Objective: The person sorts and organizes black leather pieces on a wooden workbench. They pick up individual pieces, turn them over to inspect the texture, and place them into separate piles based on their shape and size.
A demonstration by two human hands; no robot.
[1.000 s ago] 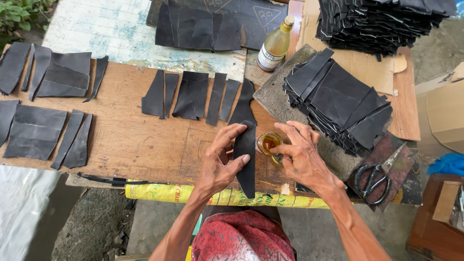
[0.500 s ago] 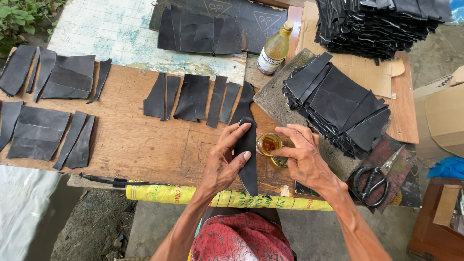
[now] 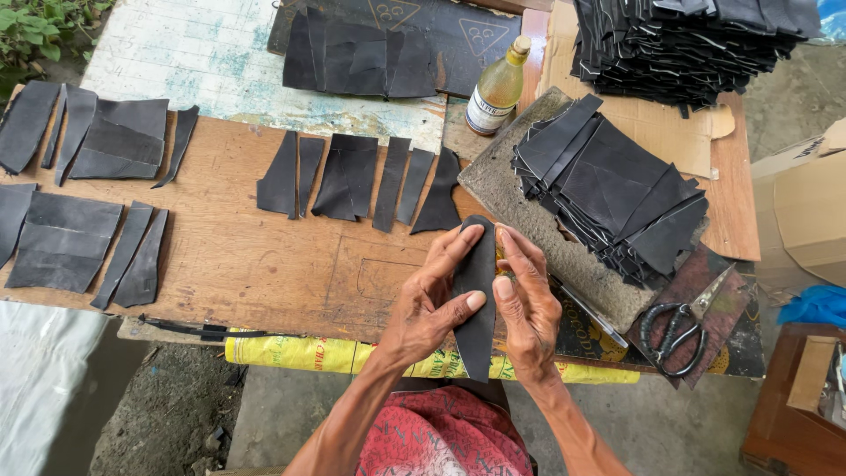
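Note:
A long black leather strip [image 3: 477,300] with a rounded top is held upright over the front edge of the wooden table [image 3: 264,264]. My left hand [image 3: 432,304] grips its left side, thumb pressed across the middle. My right hand [image 3: 527,304] holds its right side, thumb against the strip's edge and fingers behind the top. Both hands touch the strip and each other's fingertips near its top.
Cut black leather pieces [image 3: 352,176] lie in rows across the table. A pile of black pieces [image 3: 608,189] rests on a stone slab; a taller stack [image 3: 687,44] sits behind. A bottle of yellow liquid [image 3: 498,88] stands at the back. Black scissors [image 3: 683,322] lie right.
Both hands have lifted the strip off the table and turned it upright between them. The small cup of yellow liquid under my right hand is now hidden.

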